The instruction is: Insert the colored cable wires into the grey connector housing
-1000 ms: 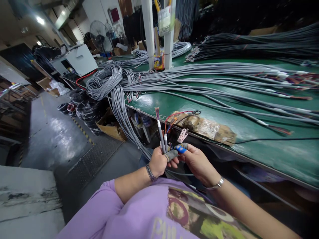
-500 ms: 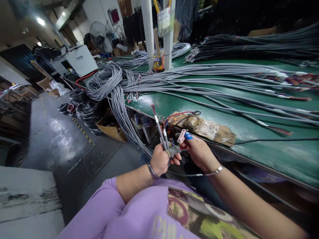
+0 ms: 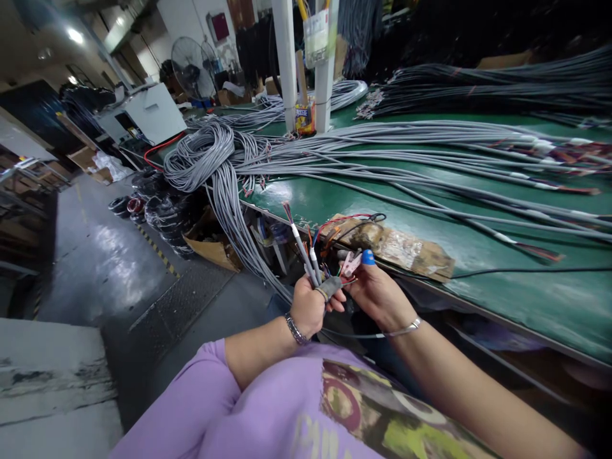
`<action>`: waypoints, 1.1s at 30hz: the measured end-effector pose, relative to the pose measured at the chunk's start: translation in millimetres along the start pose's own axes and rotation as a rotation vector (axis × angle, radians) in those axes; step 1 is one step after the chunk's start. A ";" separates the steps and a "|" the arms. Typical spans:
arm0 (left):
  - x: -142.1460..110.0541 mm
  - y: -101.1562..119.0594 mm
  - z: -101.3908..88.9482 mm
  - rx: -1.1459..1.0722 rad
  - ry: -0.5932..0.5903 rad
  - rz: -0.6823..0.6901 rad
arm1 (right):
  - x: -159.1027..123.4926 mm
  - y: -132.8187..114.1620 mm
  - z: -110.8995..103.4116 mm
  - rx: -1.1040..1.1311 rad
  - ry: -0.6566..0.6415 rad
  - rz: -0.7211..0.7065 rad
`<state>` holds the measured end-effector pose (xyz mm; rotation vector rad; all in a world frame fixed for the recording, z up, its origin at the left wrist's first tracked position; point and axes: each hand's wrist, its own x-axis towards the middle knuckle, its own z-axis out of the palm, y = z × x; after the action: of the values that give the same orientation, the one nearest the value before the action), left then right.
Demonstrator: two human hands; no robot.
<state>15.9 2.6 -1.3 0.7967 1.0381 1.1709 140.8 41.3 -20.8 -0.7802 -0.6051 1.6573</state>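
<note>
My left hand (image 3: 307, 307) is closed around several grey cables (image 3: 297, 241), whose white-banded ends with thin coloured wires point up and away. A grey cover sits on its thumb. Close beside it on the right, my right hand (image 3: 386, 298), with blue tape on the thumb, pinches a small pale pink plastic tool (image 3: 351, 263). Red and green wire ends (image 3: 348, 280) lie right at the tool, between the two hands; whether its jaws grip them I cannot tell. The lower part of the held cables is hidden by my hands and body.
Long grey cables (image 3: 363, 167) lie over the green table (image 3: 306, 203), and a coiled bundle (image 3: 210, 156) hangs off its left edge. A taped cardboard piece (image 3: 433, 260) rests at the near edge. White posts (image 3: 285, 70) rise behind. An open carton (image 3: 210, 245) stands below.
My right hand has moved slightly left, towards my left hand, and the pink tool has tilted over to the right. The held cable ends have shifted a little left and down.
</note>
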 end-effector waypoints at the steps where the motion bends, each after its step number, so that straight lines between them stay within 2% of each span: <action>1: -0.1 -1.4 -0.1 0.011 0.002 0.001 | 0.8 0.9 0.7 0.040 0.039 -0.009; 3: -0.6 -3.6 0.0 0.031 0.006 -0.005 | 1.6 2.0 2.6 0.111 0.106 -0.013; 8: -0.8 -5.4 1.1 0.048 0.016 -0.010 | 2.0 2.0 7.5 0.170 0.166 -0.016; 16: 0.4 -5.5 1.2 0.063 0.011 -0.009 | -1.8 1.3 9.8 0.172 0.156 0.017; 21: -2.8 -2.8 -0.6 0.039 0.009 0.030 | -8.8 -4.9 11.6 0.125 0.046 0.077; 26: -7.6 -0.5 -5.7 0.051 -0.005 0.038 | -18.3 -9.4 3.8 0.001 -0.026 0.127; 30: -9.4 -3.9 -10.4 0.047 -0.031 0.032 | -31.1 -11.5 -0.7 -0.072 -0.165 0.233; 33: -10.2 -7.1 -12.0 0.076 -0.043 0.014 | -40.3 -12.1 2.9 -0.142 -0.243 0.217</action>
<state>6.4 -9.2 -9.6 0.8864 1.0480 1.1265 151.5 4.6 -2.9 -0.7731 -0.8393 1.9417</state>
